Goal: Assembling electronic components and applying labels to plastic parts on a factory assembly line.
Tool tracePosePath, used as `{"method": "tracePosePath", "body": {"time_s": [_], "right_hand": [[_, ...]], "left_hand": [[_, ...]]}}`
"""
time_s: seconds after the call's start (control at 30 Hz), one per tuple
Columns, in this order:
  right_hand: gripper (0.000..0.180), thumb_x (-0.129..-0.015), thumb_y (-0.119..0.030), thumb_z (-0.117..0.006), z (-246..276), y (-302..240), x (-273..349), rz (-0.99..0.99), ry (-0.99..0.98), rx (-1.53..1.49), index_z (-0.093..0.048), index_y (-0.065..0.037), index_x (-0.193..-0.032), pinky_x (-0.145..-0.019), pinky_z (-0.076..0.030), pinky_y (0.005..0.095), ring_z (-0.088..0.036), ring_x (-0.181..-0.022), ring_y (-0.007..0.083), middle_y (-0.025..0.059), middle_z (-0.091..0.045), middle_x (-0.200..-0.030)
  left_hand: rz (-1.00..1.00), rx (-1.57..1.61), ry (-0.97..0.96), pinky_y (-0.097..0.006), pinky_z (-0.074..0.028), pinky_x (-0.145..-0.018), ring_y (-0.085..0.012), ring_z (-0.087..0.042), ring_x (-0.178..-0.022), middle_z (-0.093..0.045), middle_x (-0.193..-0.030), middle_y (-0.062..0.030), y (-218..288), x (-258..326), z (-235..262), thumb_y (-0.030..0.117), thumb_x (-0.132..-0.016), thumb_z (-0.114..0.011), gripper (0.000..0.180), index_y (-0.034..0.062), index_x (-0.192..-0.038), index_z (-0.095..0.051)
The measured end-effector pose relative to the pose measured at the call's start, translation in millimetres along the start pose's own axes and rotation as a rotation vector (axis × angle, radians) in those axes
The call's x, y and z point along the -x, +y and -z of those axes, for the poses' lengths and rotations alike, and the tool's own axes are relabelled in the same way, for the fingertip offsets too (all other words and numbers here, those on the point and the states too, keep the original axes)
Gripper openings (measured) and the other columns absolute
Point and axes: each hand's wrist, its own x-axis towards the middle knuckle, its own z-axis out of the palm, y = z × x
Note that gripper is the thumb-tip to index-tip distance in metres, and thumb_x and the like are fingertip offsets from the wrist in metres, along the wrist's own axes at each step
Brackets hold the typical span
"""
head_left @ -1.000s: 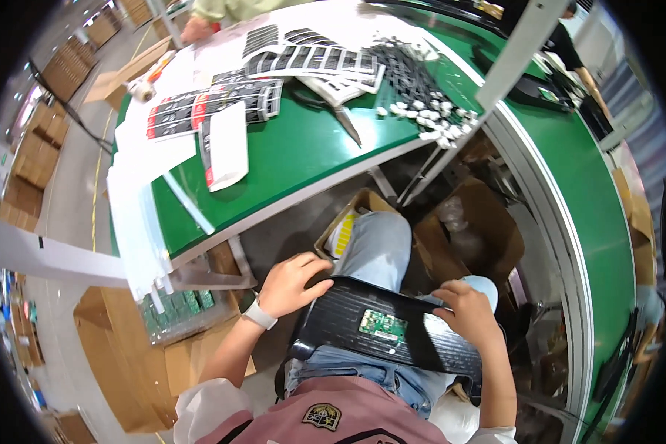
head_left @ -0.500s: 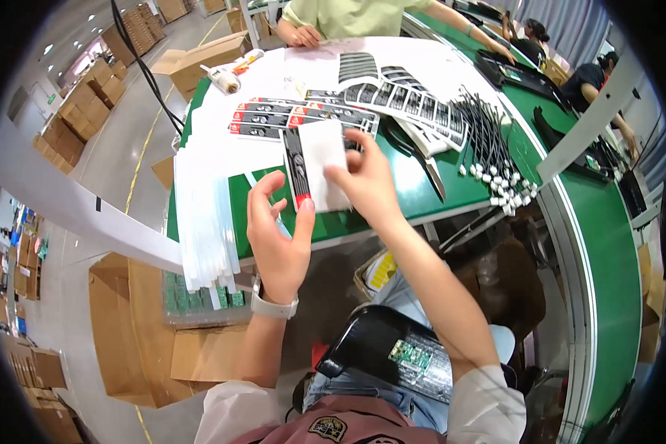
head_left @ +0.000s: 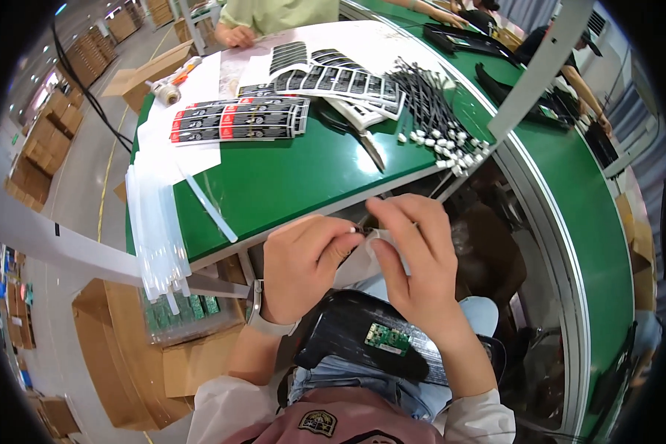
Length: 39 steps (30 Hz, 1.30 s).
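Note:
My left hand (head_left: pixel 303 255) is closed in a pinch, with a tiny white bit showing at its fingertips. What else it grips is hidden. My right hand (head_left: pixel 419 259) has its thumb and fingers around a white-backed label sheet (head_left: pixel 359 265), which hangs between both hands in front of the table edge. The label side of the sheet is mostly out of sight. Below, a glossy black plastic housing (head_left: pixel 333 325) lies across my lap, with a small green circuit board (head_left: pixel 387 339) on it.
On the green table (head_left: pixel 274 185) lie black-and-red label sheets (head_left: pixel 237 118), pliers (head_left: pixel 355 133), black cables with white connectors (head_left: pixel 440 137) and translucent strips (head_left: pixel 155 229). An open carton (head_left: pixel 118 355) stands at the left. A co-worker's hand (head_left: pixel 234 35) rests at the far edge.
Both hands have drawn the label sheet back from above the table toward my lap. My left fingers have closed into a pinch. The head view has shifted, so the table sits further left.

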Motion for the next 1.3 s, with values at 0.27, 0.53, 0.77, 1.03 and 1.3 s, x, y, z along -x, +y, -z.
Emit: {"method": "tracePosePath", "body": {"time_s": [0.27, 0.53, 0.77, 1.03, 1.3], "right_hand": [[0.026, -0.069, 0.003, -0.074, 19, 11, 24, -0.047, 0.005, -0.061, -0.068, -0.005, -0.092, -0.062, -0.045, 0.0354, -0.06, -0.071, 0.0246, 0.0058, -0.063, -0.084], [0.019, -0.07, 0.002, -0.075, 26, 16, 31, -0.286, -0.053, -0.21, -0.065, -0.005, -0.084, -0.06, -0.049, 0.034, -0.064, -0.071, 0.0253, 0.0058, -0.064, -0.083], [0.02, -0.069, -0.002, -0.077, 15, 22, 33, -0.142, 0.002, -0.1, -0.064, -0.005, -0.084, -0.062, -0.053, 0.0328, -0.066, -0.075, 0.0246, 0.0064, -0.065, -0.087], [0.019, -0.068, 0.002, -0.073, 42, 23, 37, -0.095, 0.13, -0.074, -0.06, -0.004, -0.08, -0.076, -0.05, 0.0391, -0.06, -0.091, 0.0317, 0.0138, -0.058, -0.096], [0.05, -0.071, -0.006, -0.077, 111, 56, 160, -0.665, -0.1, -0.008, -0.055, -0.008, -0.116, -0.084, -0.048, 0.0348, -0.059, -0.094, 0.0285, 0.0112, -0.055, -0.1]], "left_hand": [[-0.116, 0.057, -0.183, -0.036, -0.048, -0.057, -0.0297, -0.062, -0.063, -0.065, -0.073, -0.0116, 10, 6, -18, 0.014, -0.082, -0.072, 0.014, 0.002, -0.088, -0.067], [-0.157, 0.028, -0.319, -0.035, -0.048, -0.056, -0.0289, -0.063, -0.064, -0.066, -0.075, -0.0118, 8, 1, -23, 0.016, -0.08, -0.074, 0.016, 0.0025, -0.087, -0.067], [0.114, 0.243, -0.313, -0.03, -0.042, -0.051, -0.0157, -0.056, -0.053, -0.062, -0.064, -0.0074, 3, 1, -25, 0.015, -0.089, -0.07, 0.017, -0.0019, -0.086, -0.068], [0.227, -0.049, 0.211, -0.031, -0.045, -0.058, -0.0115, -0.056, -0.062, -0.066, -0.07, -0.0114, -68, -48, -18, 0.013, -0.094, -0.061, 0.02, -0.0045, -0.087, -0.068], [0.162, -1.018, 0.368, -0.044, -0.048, -0.088, -0.0382, -0.061, -0.103, -0.065, -0.113, -0.022, -134, -97, 64, 0.028, -0.095, -0.058, 0.039, -0.0032, -0.117, -0.06]]}}
